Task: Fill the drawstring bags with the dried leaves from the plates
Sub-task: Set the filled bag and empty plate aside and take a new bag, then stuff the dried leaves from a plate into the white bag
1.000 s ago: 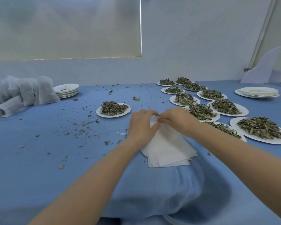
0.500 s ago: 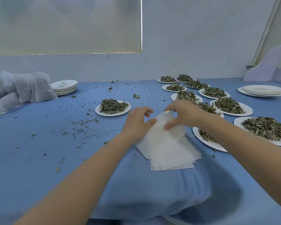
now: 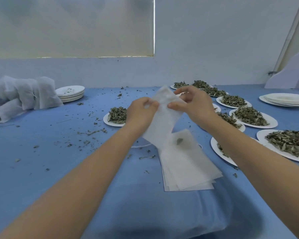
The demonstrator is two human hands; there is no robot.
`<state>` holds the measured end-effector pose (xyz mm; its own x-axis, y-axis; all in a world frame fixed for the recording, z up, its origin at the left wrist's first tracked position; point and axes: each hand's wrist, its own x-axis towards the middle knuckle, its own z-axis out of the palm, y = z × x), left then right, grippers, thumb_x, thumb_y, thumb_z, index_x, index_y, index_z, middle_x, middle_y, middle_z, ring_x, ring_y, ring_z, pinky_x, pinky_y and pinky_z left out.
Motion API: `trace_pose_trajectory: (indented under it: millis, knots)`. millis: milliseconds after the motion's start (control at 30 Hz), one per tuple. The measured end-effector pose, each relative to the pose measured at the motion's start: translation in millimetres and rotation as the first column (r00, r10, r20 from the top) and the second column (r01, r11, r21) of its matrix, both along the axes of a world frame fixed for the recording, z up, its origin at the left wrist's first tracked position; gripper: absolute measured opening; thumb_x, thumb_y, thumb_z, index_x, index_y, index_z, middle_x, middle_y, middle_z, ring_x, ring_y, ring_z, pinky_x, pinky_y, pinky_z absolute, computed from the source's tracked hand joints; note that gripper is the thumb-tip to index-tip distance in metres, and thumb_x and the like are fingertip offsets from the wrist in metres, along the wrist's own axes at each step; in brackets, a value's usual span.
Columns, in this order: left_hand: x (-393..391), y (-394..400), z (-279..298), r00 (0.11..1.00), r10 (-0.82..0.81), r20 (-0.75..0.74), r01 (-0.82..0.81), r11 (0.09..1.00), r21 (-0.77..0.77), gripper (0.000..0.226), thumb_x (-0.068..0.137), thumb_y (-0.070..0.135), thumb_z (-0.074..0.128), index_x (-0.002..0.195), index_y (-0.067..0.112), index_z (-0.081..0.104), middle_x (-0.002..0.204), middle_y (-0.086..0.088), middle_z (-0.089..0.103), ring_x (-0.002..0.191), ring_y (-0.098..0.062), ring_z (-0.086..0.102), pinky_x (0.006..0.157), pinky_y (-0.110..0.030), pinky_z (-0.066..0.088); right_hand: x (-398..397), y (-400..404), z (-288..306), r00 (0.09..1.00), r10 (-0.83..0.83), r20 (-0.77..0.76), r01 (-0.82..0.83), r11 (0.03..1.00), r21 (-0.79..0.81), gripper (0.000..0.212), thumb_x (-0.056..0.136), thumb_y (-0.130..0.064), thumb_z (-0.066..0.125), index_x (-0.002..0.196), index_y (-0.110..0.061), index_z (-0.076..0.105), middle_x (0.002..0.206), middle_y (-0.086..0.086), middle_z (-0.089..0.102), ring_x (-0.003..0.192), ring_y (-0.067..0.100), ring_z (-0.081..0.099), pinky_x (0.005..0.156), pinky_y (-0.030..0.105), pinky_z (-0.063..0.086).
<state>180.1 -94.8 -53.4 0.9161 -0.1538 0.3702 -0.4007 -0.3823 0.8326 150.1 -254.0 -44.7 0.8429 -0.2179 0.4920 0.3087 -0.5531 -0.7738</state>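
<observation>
**One bag raised from the stack, ready to be opened**

We held a single white bag (image 3: 162, 121) between both hands: the left hand (image 3: 141, 112) pinched its left edge near the top, and the right hand (image 3: 192, 104) pinched the right edge with thumb and curled fingers. Half a second before, this bag had lain against the stack of bags (image 3: 185, 166) with both hands low on it; now it hung lifted and tilted above the stack, its lower corner just over the top sheet. We judged the bag picked and separated, its mouth not yet opened, nothing inside. The nearest plate of leaves (image 3: 116, 116) sat just behind the left hand; further plates of leaves (image 3: 250, 116) lay to the right of the right hand. Filled bags (image 3: 33, 94) were piled at the far left beside a stack of emptied plates (image 3: 71, 92), on the blue tablecloth (image 3: 41, 152) strewn with leaf crumbs (image 3: 91, 132).
</observation>
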Motion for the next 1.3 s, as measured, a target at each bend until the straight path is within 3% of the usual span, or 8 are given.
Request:
trace_pose_trajectory:
  millis: [100, 233, 500, 667, 800, 1033, 1133, 1300]
  knots:
    - [6, 12, 10, 1.0, 0.006, -0.017, -0.008, 0.997, -0.079, 0.016, 0.085, 0.037, 0.059, 0.097, 0.026, 0.061, 0.094, 0.01, 0.062, 0.088, -0.009, 0.059, 0.072, -0.026, 0.047, 8, 12, 6, 0.999, 0.033, 0.036, -0.031, 0.997, -0.069, 0.028, 0.072, -0.02, 0.08, 0.081, -0.032, 0.056, 0.054, -0.013, 0.063, 0.055, -0.005, 0.057, 0.051, 0.008, 0.039]
    - [14, 22, 12, 0.99, 0.109, 0.092, -0.095, 0.985, -0.147, 0.008, 0.09, 0.032, 0.056, 0.089, 0.027, 0.062, 0.083, 0.017, 0.06, 0.081, 0.001, 0.055, 0.065, -0.008, 0.039, 21, 28, 11, 0.991, 0.128, 0.047, -0.12, 0.982, -0.148, 0.023, 0.079, -0.015, 0.073, 0.08, -0.021, 0.052, 0.044, -0.008, 0.049, 0.039, 0.003, 0.034, 0.04, 0.01, 0.024]
    - [31, 29, 5, 0.97, 0.202, 0.132, -0.171, 0.962, -0.214, 0.015, 0.091, 0.03, 0.055, 0.078, 0.037, 0.056, 0.077, 0.018, 0.06, 0.074, 0.004, 0.055, 0.059, -0.009, 0.038, 39, 51, 19, 1.0, -0.016, -0.002, 0.014, 0.907, -0.42, 0.032, 0.08, -0.04, 0.07, 0.101, -0.016, 0.071, 0.107, 0.006, 0.056, 0.108, 0.019, 0.043, 0.09, 0.027, 0.034]
    - [39, 35, -4, 0.958, 0.154, 0.24, -0.126, 0.984, -0.126, 0.009, 0.092, 0.03, 0.055, 0.084, 0.034, 0.058, 0.078, 0.024, 0.059, 0.074, 0.017, 0.052, 0.064, 0.001, 0.035, 42, 63, 20, 0.999, 0.041, -0.028, -0.047, 0.959, -0.279, 0.047, 0.083, -0.031, 0.068, 0.054, -0.004, 0.043, 0.052, 0.009, 0.03, 0.047, 0.007, 0.023, 0.045, 0.021, 0.018]
    - [47, 43, -2, 0.95, 0.129, 0.283, -0.1, 0.988, -0.116, 0.016, 0.091, 0.026, 0.057, 0.08, 0.038, 0.057, 0.076, 0.025, 0.059, 0.072, 0.021, 0.051, 0.064, 0.001, 0.035, 47, 66, 16, 0.995, 0.091, -0.035, -0.097, 0.969, -0.225, 0.037, 0.084, -0.032, 0.067, 0.083, 0.006, 0.067, 0.066, 0.022, 0.056, 0.055, 0.009, 0.036, 0.05, 0.022, 0.023]
    - [61, 54, 3, 0.943, 0.098, 0.317, -0.088, 0.995, -0.048, 0.019, 0.09, 0.026, 0.057, 0.078, 0.04, 0.057, 0.077, 0.025, 0.06, 0.075, 0.019, 0.052, 0.068, 0.002, 0.032, 59, 63, 17, 0.992, 0.033, -0.122, -0.076, 0.929, -0.363, 0.039, 0.089, -0.04, 0.057, 0.066, -0.01, 0.064, 0.045, 0.002, 0.044, 0.042, 0.009, 0.035, 0.04, 0.017, 0.027]
    - [65, 55, 1, 0.945, 0.081, 0.317, -0.076, 0.997, -0.028, 0.018, 0.091, 0.027, 0.057, 0.079, 0.041, 0.056, 0.077, 0.025, 0.06, 0.075, 0.02, 0.052, 0.068, 0.002, 0.033, 59, 61, 18, 0.977, 0.168, -0.134, -0.194, 0.958, -0.212, 0.04, 0.089, -0.034, 0.061, 0.07, 0.001, 0.06, 0.056, 0.009, 0.034, 0.05, 0.006, 0.027, 0.047, 0.021, 0.02]
    - [69, 54, 2, 0.944, 0.061, 0.324, -0.05, 0.998, -0.043, 0.018, 0.092, 0.022, 0.055, 0.082, 0.037, 0.057, 0.081, 0.021, 0.062, 0.078, 0.013, 0.055, 0.068, 0.0, 0.035, 59, 64, 14, 0.92, 0.341, -0.192, -0.333, 0.94, 0.075, 0.026, 0.094, -0.03, 0.054, 0.098, -0.011, 0.071, 0.092, 0.012, 0.071, 0.082, 0.017, 0.068, 0.076, 0.04, 0.052]
